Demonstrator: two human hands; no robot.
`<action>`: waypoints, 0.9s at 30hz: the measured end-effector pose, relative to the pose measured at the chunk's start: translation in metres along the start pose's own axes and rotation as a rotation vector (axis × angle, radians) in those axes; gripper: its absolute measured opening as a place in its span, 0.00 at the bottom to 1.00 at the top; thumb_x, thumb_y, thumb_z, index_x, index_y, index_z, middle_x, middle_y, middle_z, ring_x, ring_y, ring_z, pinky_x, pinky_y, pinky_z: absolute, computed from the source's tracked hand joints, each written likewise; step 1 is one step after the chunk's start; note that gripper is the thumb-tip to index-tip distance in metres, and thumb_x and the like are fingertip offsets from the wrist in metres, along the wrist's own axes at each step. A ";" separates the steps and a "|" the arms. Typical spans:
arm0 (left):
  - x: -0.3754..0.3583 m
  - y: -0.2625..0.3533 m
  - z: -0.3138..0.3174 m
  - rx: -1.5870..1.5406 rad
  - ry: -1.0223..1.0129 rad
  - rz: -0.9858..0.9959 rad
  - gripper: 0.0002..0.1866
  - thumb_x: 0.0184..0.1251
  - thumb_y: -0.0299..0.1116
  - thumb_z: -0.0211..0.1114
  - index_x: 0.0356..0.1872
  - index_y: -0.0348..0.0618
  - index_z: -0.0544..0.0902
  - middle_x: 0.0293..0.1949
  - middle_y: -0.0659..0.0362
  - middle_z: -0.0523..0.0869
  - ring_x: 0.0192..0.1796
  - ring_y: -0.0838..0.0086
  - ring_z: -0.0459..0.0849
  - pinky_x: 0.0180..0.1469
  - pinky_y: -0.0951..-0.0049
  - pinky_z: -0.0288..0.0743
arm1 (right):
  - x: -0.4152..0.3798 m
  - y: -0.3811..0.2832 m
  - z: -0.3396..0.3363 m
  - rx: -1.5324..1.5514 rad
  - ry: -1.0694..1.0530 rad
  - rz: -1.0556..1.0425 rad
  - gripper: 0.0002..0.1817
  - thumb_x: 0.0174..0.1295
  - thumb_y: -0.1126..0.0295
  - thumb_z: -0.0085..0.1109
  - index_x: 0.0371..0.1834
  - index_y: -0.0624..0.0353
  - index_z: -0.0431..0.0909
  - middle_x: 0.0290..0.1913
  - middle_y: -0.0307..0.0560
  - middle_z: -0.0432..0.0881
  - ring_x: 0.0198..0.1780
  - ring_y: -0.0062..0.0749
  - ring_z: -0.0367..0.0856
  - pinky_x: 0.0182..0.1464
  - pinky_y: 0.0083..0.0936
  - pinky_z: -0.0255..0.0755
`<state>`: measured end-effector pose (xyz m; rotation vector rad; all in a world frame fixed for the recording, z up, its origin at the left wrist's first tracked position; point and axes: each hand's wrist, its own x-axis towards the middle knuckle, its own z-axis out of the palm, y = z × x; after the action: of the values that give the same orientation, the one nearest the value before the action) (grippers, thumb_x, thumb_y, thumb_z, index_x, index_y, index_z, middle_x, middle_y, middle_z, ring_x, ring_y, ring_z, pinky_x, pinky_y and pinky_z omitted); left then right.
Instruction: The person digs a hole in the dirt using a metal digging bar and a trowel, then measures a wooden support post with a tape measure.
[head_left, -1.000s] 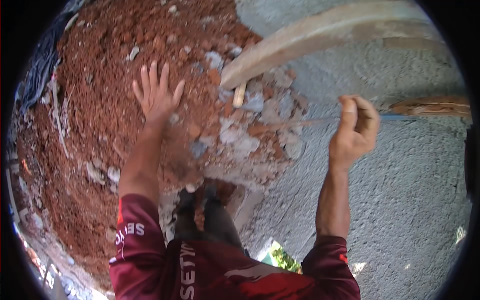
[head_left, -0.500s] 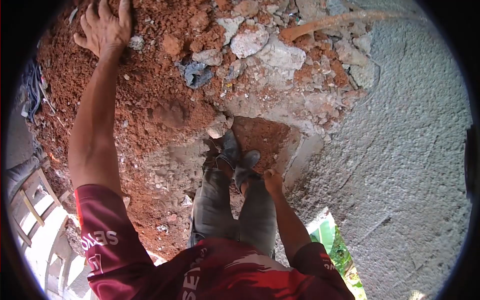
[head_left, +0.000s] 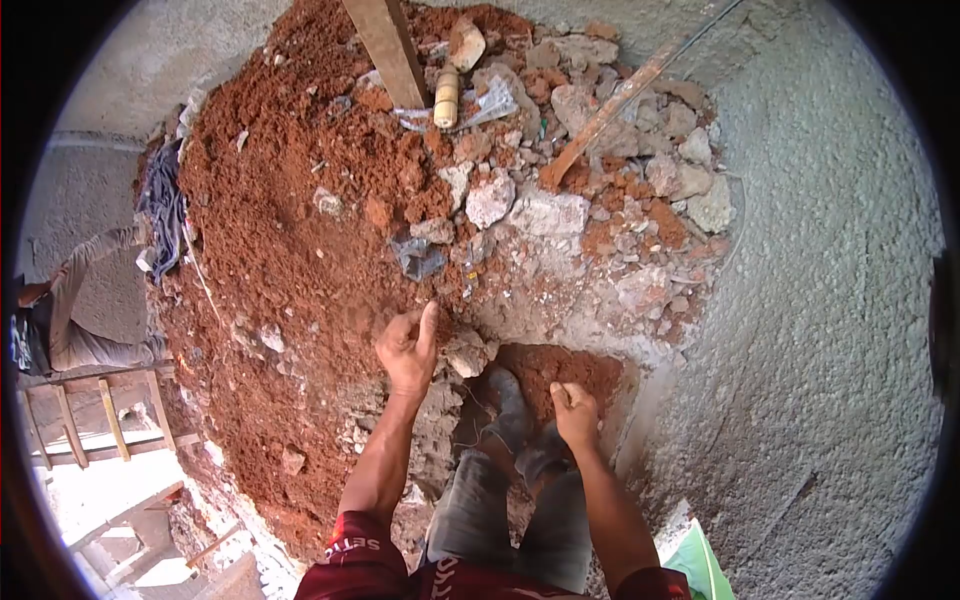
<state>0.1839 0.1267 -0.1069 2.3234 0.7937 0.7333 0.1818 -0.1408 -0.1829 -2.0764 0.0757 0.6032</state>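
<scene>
My left hand [head_left: 406,350] hovers over the red soil slope [head_left: 320,270], its fingers curled in and one digit pointing up; no object shows in it. Just beyond it lies a crumpled dark plastic scrap [head_left: 418,258]. My right hand [head_left: 576,414] is loosely closed above the pit [head_left: 585,372], near my knees, and I see nothing held. My dark boots [head_left: 510,400] stand down in that pit. A pale stone [head_left: 467,353] sits at its rim, between the two hands.
Farther up are a wooden-handled tool [head_left: 446,98], a wooden post [head_left: 388,50] and a long, soil-covered bar [head_left: 630,95] leaning over rubble [head_left: 550,212]. A rough plastered wall [head_left: 820,300] rises on the right. At left are another person [head_left: 80,300] and a wooden ladder-like frame [head_left: 110,415].
My left hand has left the soil at upper left and come back toward my body. My right hand has lifted off my knee. The view has tilted up, revealing the tool and post.
</scene>
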 end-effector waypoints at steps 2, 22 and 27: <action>0.042 0.020 0.026 -0.027 0.094 0.153 0.07 0.60 0.35 0.70 0.33 0.43 0.85 0.23 0.63 0.80 0.21 0.83 0.72 0.19 0.80 0.67 | -0.020 0.011 -0.008 -0.059 -0.068 0.053 0.19 0.64 0.56 0.58 0.38 0.66 0.80 0.29 0.56 0.80 0.32 0.43 0.79 0.36 0.37 0.72; 0.055 0.062 0.038 0.026 0.108 0.151 0.20 0.74 0.37 0.51 0.51 0.27 0.76 0.37 0.44 0.83 0.34 0.65 0.85 0.28 0.68 0.81 | -0.057 -0.019 -0.016 0.423 -0.006 0.059 0.15 0.66 0.63 0.58 0.49 0.62 0.78 0.33 0.49 0.82 0.35 0.31 0.83 0.38 0.27 0.75; -0.144 0.028 0.001 0.118 -0.156 0.353 0.17 0.74 0.35 0.50 0.49 0.28 0.77 0.37 0.48 0.82 0.34 0.66 0.80 0.30 0.67 0.80 | -0.061 -0.036 0.011 0.713 -0.118 -0.191 0.32 0.65 0.65 0.58 0.68 0.66 0.57 0.51 0.57 0.78 0.48 0.39 0.81 0.46 0.28 0.77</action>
<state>0.0979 0.0113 -0.1339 2.6266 0.3694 0.6528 0.1340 -0.1230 -0.1324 -1.3382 0.0180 0.4870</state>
